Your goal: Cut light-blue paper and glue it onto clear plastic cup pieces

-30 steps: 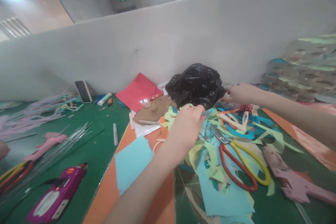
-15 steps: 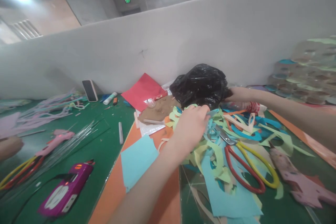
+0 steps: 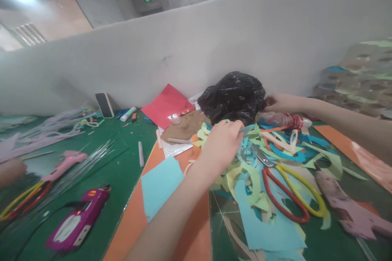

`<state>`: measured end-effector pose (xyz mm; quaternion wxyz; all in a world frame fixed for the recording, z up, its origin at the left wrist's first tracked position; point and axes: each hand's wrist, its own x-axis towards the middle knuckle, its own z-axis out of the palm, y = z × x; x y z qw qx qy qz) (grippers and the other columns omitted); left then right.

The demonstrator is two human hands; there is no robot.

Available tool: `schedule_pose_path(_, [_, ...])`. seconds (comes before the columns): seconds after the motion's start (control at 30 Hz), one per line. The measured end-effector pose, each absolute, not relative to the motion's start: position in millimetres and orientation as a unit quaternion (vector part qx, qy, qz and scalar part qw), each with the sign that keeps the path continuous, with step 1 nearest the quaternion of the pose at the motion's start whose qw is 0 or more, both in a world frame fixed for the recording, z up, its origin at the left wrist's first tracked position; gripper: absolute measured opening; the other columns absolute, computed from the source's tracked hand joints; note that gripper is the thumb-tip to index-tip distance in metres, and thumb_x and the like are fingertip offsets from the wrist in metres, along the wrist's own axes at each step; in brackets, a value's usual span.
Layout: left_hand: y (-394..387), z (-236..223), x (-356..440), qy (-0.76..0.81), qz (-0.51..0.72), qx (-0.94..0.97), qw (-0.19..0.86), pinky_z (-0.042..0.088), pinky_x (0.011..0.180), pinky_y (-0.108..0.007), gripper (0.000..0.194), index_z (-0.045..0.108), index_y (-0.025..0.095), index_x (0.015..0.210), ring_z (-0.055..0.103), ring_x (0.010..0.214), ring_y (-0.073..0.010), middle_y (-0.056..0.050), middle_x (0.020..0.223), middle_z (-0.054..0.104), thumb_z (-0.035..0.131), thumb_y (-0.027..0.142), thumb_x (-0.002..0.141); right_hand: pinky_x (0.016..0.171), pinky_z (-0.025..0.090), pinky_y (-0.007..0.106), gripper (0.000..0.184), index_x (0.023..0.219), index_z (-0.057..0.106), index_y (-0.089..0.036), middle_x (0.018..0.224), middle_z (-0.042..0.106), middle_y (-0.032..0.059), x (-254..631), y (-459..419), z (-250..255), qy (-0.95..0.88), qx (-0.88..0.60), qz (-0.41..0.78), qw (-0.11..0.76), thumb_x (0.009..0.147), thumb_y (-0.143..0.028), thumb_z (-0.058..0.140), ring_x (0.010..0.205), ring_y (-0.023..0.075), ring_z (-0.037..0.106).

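My left hand (image 3: pixel 222 143) is over a heap of paper scraps (image 3: pixel 255 183), its fingers closed on a small blue paper scrap (image 3: pixel 246 129). Behind the heap, against the wall, a crumpled black plastic bag (image 3: pixel 234 98) bulges up. At the bag's right side, my right hand (image 3: pixel 272 102) grips its edge, the fingertips partly hidden. Scissors (image 3: pixel 286 189) with one red and one yellow handle lie on the scraps, right of my left hand. A clear plastic bottle (image 3: pixel 280 120) with a red-patterned label lies below my right wrist.
Another person's hand (image 3: pixel 12 172) is at the left edge, near a pink glue gun (image 3: pixel 69 162) and another pair of scissors (image 3: pixel 27 200). A purple device (image 3: pixel 78 220) with a cable, a phone (image 3: pixel 104 105), red paper (image 3: pixel 167 104) and a pink glue gun (image 3: pixel 352 208) lie around.
My right hand has moved slightly up, and the bag's right side has lifted with it. My left hand stays nearly in place with the scrap.
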<state>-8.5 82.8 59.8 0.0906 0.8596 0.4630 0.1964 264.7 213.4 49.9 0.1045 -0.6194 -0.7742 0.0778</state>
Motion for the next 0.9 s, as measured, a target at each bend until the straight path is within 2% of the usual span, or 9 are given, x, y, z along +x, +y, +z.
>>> schedule_pose_path(0.2, [81.8, 62.0, -9.0, 0.466, 0.199, 0.857, 0.095, 0.046, 0.079, -0.033, 0.015, 0.058, 0.021, 0.096, 0.06, 0.094, -0.0218, -0.004, 0.095, 0.068, 0.043, 0.019, 0.098, 0.081, 0.046, 0.03, 0.047, 0.129, 0.058, -0.004, 0.118, 0.067, 0.0195, 259.3, 204.8, 71.7, -0.733, -0.67, 0.102, 0.058, 0.094, -0.034, 0.057, 0.096, 0.022, 0.064])
schedule_pose_path(0.37, [84.2, 61.4, -12.4, 0.475, 0.228, 0.841, 0.126, 0.046, 0.077, -0.032, 0.011, 0.055, 0.021, 0.096, 0.061, 0.093, -0.0215, -0.004, 0.096, 0.067, 0.044, 0.02, 0.097, 0.09, 0.042, 0.038, 0.046, 0.129, 0.055, -0.001, 0.122, 0.062, 0.0262, 268.4, 196.5, 84.9, -0.711, -0.7, 0.03, 0.056, 0.093, -0.03, 0.061, 0.109, 0.0311, 0.059])
schedule_pose_path(0.47, [86.4, 61.9, -16.3, 0.475, 0.256, 0.831, 0.136, 0.046, 0.076, -0.033, 0.011, 0.053, 0.022, 0.096, 0.061, 0.091, -0.0216, -0.004, 0.096, 0.067, 0.043, 0.02, 0.097, 0.089, 0.044, 0.039, 0.049, 0.13, 0.051, -0.002, 0.121, 0.06, 0.0272, 275.7, 177.3, 84.0, -0.697, -0.71, -0.001, 0.096, 0.092, -0.031, 0.061, 0.109, 0.0307, 0.059])
schedule_pose_path(0.57, [87.0, 66.1, -19.9, 0.478, 0.281, 0.82, 0.144, 0.046, 0.077, -0.034, 0.011, 0.053, 0.023, 0.102, 0.062, 0.09, -0.0211, -0.004, 0.097, 0.067, 0.044, 0.019, 0.096, 0.074, 0.052, 0.034, 0.063, 0.137, 0.046, -0.011, 0.116, 0.061, 0.0205, 275.3, 137.3, 72.0, -0.681, -0.699, 0.089, 0.197, 0.083, -0.035, 0.068, 0.09, 0.0239, 0.064])
schedule_pose_path(0.63, [86.0, 70.9, -21.7, 0.482, 0.298, 0.81, 0.153, 0.047, 0.078, -0.035, 0.017, 0.052, 0.023, 0.11, 0.063, 0.089, -0.021, -0.004, 0.1, 0.068, 0.043, 0.019, 0.096, 0.072, 0.057, 0.035, 0.071, 0.143, 0.045, -0.026, 0.123, 0.059, 0.0152, 269.6, 99.4, 60.0, -0.719, -0.638, 0.129, 0.242, 0.078, -0.045, 0.069, 0.087, 0.0236, 0.065])
schedule_pose_path(0.7, [83.2, 76.9, -23.4, 0.487, 0.307, 0.801, 0.164, 0.049, 0.079, -0.036, 0.023, 0.051, 0.024, 0.116, 0.064, 0.089, -0.0211, -0.005, 0.104, 0.068, 0.042, 0.019, 0.096, 0.081, 0.06, 0.043, 0.061, 0.14, 0.05, -0.041, 0.125, 0.06, 0.0084, 260.2, 57.7, 48.1, -0.769, -0.58, 0.146, 0.226, 0.082, -0.059, 0.061, 0.091, 0.0261, 0.066])
schedule_pose_path(0.77, [78.1, 83.5, -25.3, 0.49, 0.3, 0.799, 0.178, 0.05, 0.082, -0.036, 0.026, 0.052, 0.024, 0.118, 0.065, 0.091, -0.0209, -0.005, 0.105, 0.069, 0.04, 0.017, 0.096, 0.068, 0.063, 0.046, 0.044, 0.125, 0.057, -0.053, 0.123, 0.063, 0.0017, 247.7, 18.9, 37.9, -0.77, -0.582, 0.15, 0.213, 0.083, -0.065, 0.058, 0.086, 0.0281, 0.069])
schedule_pose_path(0.83, [70.5, 90.6, -27.2, 0.489, 0.295, 0.799, 0.189, 0.051, 0.084, -0.035, 0.029, 0.053, 0.025, 0.12, 0.066, 0.091, -0.0199, -0.003, 0.103, 0.069, 0.039, 0.016, 0.096, 0.051, 0.061, 0.042, 0.024, 0.106, 0.063, -0.053, 0.113, 0.068, -0.0008, 232.9, -13.6, 29.8, -0.806, -0.527, 0.167, 0.211, 0.082, -0.059, 0.06, 0.079, 0.0281, 0.07])
schedule_pose_path(0.9, [61.3, 97.4, -28.4, 0.486, 0.307, 0.796, 0.189, 0.053, 0.083, -0.033, 0.03, 0.054, 0.027, 0.121, 0.066, 0.089, -0.0186, -0.001, 0.102, 0.069, 0.042, 0.017, 0.095, 0.052, 0.062, 0.039, 0.01, 0.087, 0.066, -0.047, 0.11, 0.07, -0.0014, 217.1, -41.5, 21.9, -0.862, -0.437, 0.131, 0.222, 0.081, -0.053, 0.061, 0.082, 0.0272, 0.071])
